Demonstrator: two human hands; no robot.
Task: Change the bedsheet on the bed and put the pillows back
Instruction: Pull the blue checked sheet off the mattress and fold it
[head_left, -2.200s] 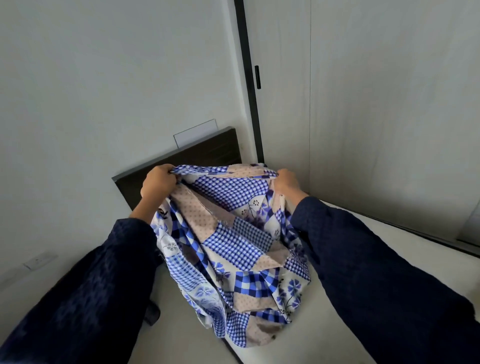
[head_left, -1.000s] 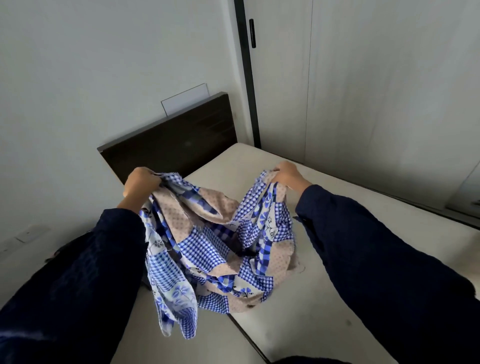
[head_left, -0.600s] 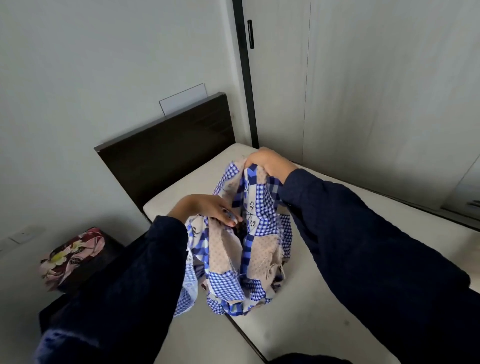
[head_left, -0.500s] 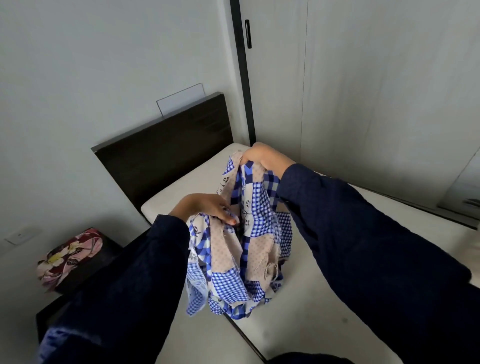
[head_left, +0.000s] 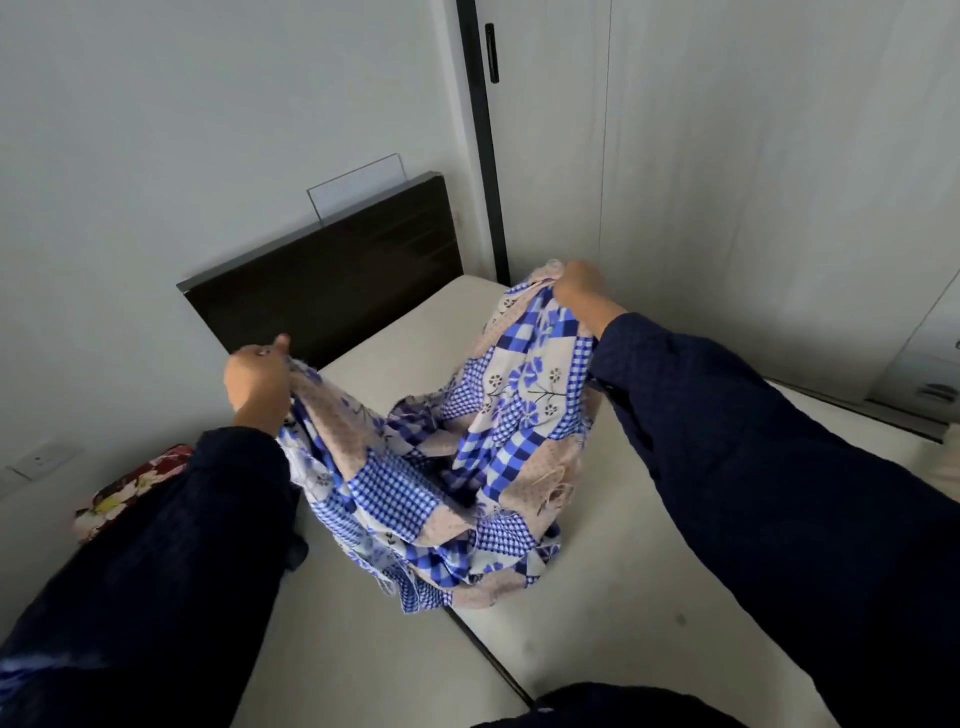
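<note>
Left hand (head_left: 257, 382) and right hand (head_left: 579, 291) each clutch an edge of the bedsheet (head_left: 447, 467) (blue patchwork), sagging over the bare mattress (head_left: 623, 597); headboard (head_left: 332, 280) at 11 o'clock.

No writing, label, brand, number or sign can be read anywhere in the view; the bedsheet (head_left: 498, 431) carries only checks and flower prints, no lettering.
</note>
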